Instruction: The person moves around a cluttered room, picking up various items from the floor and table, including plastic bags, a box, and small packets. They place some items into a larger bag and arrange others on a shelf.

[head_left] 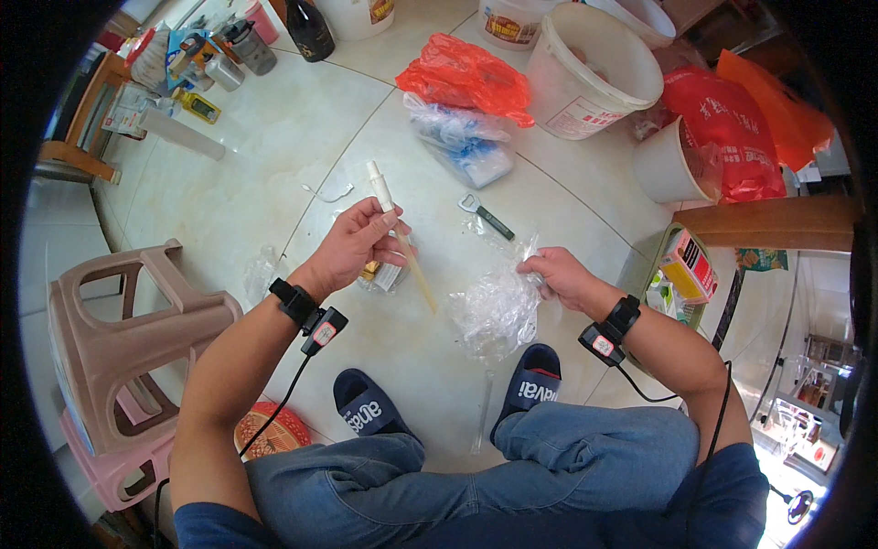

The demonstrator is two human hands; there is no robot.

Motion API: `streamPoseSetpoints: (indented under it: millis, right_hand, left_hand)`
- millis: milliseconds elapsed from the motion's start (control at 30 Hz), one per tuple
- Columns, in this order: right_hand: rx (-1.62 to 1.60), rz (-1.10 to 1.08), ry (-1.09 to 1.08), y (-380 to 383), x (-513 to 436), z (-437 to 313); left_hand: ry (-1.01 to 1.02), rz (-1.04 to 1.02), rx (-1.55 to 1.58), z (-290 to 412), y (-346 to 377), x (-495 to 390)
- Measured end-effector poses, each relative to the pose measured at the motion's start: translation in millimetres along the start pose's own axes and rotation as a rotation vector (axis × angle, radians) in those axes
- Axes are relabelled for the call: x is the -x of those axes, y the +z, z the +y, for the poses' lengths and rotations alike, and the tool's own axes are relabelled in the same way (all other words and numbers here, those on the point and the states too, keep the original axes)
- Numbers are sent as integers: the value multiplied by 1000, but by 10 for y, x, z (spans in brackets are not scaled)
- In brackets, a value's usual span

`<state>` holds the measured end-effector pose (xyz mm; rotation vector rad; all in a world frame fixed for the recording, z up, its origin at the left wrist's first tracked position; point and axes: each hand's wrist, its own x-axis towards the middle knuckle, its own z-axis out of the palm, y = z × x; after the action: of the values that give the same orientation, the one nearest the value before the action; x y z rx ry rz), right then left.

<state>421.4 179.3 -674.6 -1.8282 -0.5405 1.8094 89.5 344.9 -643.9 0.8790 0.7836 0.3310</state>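
Note:
Between the thumb and fingers of my left hand (360, 240) is a thin tube (420, 278) with a white plastic fitting (378, 184) at its upper end. The tube is yellowish and slants down to the right. My right hand (559, 278) pinches the top of a crumpled clear plastic bag (490, 312); I cannot tell whether anything is inside it. Partly hidden behind my left fingers, a small clear packet (389, 276) with something gold-coloured lies on the tiles. Above the bag a bottle opener with a dark handle (495, 224) rests on the floor.
A short white cable (329, 195) lies beyond my left hand. Farther off are a red plastic bag (466, 75), a blue-and-white bag (466, 147) and a white bucket (593, 75). Plastic stools (147, 329) stand at left, a green basket (662, 254) at right. Slippered feet flank a clear strip (484, 412).

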Motion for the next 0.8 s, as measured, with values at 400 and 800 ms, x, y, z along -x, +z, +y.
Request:
streamPoseSetpoints:
  millis: [400,800]
  right_hand:
    - [27,-59,-37,73,-22,-69]
    - [565,-26,74,-319,15,50]
  left_hand:
    - [58,-145,-301,3,181,140]
    - [-47,-138,-556,-460,72,3]
